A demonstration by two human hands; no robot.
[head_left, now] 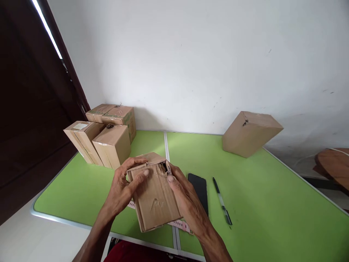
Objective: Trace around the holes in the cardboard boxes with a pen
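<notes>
Between my two hands I hold a small brown cardboard box (156, 202), tilted above the front middle of the table. Its upper right corner is torn, and a dark gap shows there. My left hand (124, 185) grips the left side, with the thumb on the near face and the fingers over the top edge. My right hand (187, 194) wraps the right side, its thumb beside the torn corner. Beneath the box a pink perforated strip (181, 225) sticks out; its middle is hidden. To the right of my right hand lie a dark phone (198, 187) and a pen (222, 202).
Several cardboard boxes (116, 142) stand grouped at the back left of the green folding table (259, 214). Another box (249, 134) stands at the back right by the white wall. A dark door (32, 109) is at the left, and a brown round-edged surface (334, 165) at the right.
</notes>
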